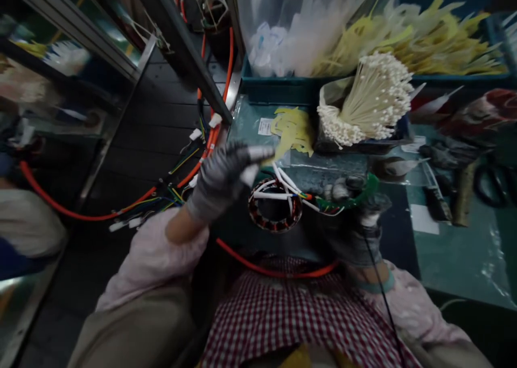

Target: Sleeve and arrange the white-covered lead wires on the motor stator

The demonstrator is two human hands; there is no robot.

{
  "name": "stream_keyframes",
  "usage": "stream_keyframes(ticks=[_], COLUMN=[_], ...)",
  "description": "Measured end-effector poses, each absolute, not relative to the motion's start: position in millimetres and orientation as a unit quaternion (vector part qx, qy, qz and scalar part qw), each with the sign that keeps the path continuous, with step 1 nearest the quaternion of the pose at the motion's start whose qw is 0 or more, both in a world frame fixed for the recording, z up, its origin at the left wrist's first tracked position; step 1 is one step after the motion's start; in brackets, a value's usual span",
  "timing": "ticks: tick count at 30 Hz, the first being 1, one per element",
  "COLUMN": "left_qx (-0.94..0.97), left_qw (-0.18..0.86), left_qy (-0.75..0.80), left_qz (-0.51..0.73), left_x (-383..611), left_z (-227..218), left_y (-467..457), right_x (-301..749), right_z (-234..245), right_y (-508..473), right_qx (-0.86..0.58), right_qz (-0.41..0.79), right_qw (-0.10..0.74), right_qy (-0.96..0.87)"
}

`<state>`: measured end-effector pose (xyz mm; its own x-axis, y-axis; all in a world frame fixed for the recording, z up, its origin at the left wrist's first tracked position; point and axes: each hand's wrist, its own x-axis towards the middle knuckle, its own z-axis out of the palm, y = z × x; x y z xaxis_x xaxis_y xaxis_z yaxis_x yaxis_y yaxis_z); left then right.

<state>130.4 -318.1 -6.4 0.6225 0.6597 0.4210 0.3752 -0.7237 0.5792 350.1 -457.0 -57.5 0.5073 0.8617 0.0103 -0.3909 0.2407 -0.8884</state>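
A round copper-wound stator with white sleeved leads rests on the bench just in front of me. My left hand, in a grey glove, hovers over its left side with the fingers pointing right, pinching the end of a white lead and touching a yellow paper strip. My right hand, also gloved, is closed around a green-handled tool at the stator's right side, where coloured wires come out.
A bundle of white cable ties stands in a box behind the stator. A blue bin holds yellow strips and a clear plastic bag. Orange cable runs along the left. Dark tools lie on the green mat at right.
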Motion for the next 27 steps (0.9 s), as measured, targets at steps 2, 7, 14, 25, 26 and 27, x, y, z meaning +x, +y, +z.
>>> stream_keyframes(ticks=[2, 7, 14, 25, 26, 27], left_qx=[0.897, 0.935, 0.937, 0.895, 0.882, 0.868], left_qw=[0.179, 0.106, 0.053, 0.190, 0.240, 0.276], left_qy=[0.281, 0.241, 0.267, 0.192, 0.211, 0.243], left_qz=[0.290, 0.238, 0.220, 0.354, 0.345, 0.334], left_x=[114, 107, 114, 89, 84, 80], left_z=[-11, -44, -47, -69, -68, -66], left_y=[-365, -410, -411, -418, -413, -408], right_x=[346, 341, 354, 315, 309, 305], right_z=[-53, -53, -68, -47, -49, -52], right_y=[-453, -457, -476, -466, -465, -463], right_qx=[-0.401, -0.384, -0.430, -0.555, -0.570, -0.580], right_qz=[0.449, 0.425, 0.423, 0.028, 0.011, 0.003], right_qw=[0.772, 0.770, 0.705, 0.271, 0.234, 0.205], right_qy=[-0.204, -0.280, -0.372, -0.786, -0.788, -0.788])
